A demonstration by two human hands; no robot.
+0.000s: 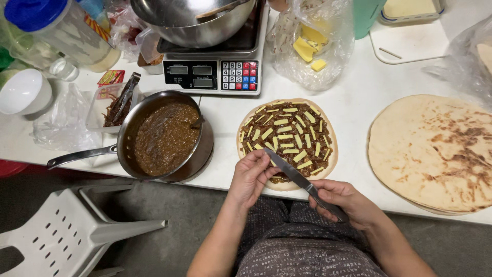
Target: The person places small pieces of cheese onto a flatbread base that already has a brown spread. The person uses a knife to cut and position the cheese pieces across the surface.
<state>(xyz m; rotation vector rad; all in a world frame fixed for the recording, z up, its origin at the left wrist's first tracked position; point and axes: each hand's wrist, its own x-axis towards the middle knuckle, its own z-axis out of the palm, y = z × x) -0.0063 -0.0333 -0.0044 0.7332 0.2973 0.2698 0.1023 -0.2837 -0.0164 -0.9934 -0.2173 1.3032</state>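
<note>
Right hand: fingers wrapped around the dark handle of a knife, blade angled up and to the left. Left hand: fingers curled together at the blade's tip, over the near edge of a round flatbread; what they pinch, if anything, cannot be told. The flatbread lies on the white desk, spread with dark filling and scattered with pale cheese strips. Left of it, a metal pan of brown sauce. Right of it, a stack of plain browned flatbreads. Behind, a digital scale bearing a steel bowl, and a clear bag of cheese pieces. A white plastic chair stands at lower left.
</note>
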